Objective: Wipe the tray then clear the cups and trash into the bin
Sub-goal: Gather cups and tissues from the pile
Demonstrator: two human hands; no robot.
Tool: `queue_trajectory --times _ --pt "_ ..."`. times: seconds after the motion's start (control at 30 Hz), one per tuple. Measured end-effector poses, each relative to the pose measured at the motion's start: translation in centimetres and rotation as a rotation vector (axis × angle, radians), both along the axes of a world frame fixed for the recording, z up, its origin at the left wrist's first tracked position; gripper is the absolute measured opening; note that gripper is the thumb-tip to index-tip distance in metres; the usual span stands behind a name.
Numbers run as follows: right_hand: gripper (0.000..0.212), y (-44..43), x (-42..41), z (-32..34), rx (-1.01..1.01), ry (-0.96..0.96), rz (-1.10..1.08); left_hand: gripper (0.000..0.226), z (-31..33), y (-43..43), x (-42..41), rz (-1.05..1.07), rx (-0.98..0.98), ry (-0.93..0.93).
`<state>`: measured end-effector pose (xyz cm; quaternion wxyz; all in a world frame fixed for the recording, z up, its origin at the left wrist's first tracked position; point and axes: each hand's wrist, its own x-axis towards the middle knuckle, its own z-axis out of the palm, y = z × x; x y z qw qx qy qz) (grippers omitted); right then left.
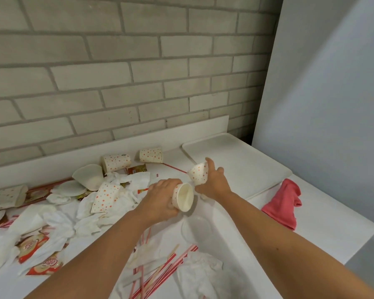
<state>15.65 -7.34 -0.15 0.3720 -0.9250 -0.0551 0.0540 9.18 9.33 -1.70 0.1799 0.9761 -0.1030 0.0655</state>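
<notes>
2 orange-dotted white paper cups are held above the white counter point(324, 223): the left hand point(160, 197) grips a sideways cup point(183, 197), the right hand point(214, 182) pinches an upturned cup point(198, 173). Nesting them could crush the thin walls or spill dregs. The bare cream plastic tray point(246, 160) lies just beyond the right hand, the pink cloth point(283, 201) beside it; no bin shows.

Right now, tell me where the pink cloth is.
In the head view, the pink cloth lies crumpled on the white counter at right, just beside the tray.
</notes>
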Motion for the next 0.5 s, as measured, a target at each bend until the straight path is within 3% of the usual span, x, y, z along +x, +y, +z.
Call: queue_trajectory --times 0.1,0.33,0.5 --pt "0.108 -0.2 -0.7 1.9 0.142 -0.041 -0.048 0.069 0.7 -0.2 -0.5 0.061 -0.091 -0.050" --pt "0.091 1.0 -4.3 4.9 0.501 -0.235 -0.067 0.066 2.3 -0.5 -2.6 0.198 -0.289 -0.077" --pt "0.075 2.2 -7.7 4.5 0.520 -0.244 0.013 0.068 3.3 -1.3 -4.2 0.224 -0.477 -0.013"
